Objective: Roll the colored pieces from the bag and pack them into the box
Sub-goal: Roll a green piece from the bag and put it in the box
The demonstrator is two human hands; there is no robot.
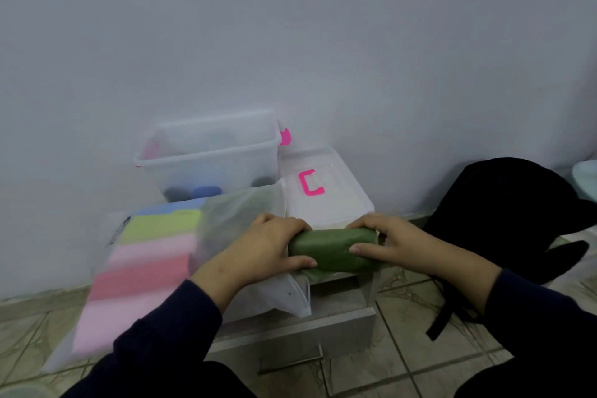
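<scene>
- Green piece (332, 249): nearly rolled, lying crosswise over the near right edge of the bag (239, 223); a loose tail shows beneath it, so you likely hold it to finish the roll.
- Left hand (265, 245): your fingers curl over the roll's left end, thumb underneath at the front.
- Right hand (391, 245): your fingers wrap the right end, thumb pressing its front face.
- Box (210, 152): open, at the far edge by the wall, a few rolls inside.
- Lid (326, 191): lying flat, right of the box.
</scene>
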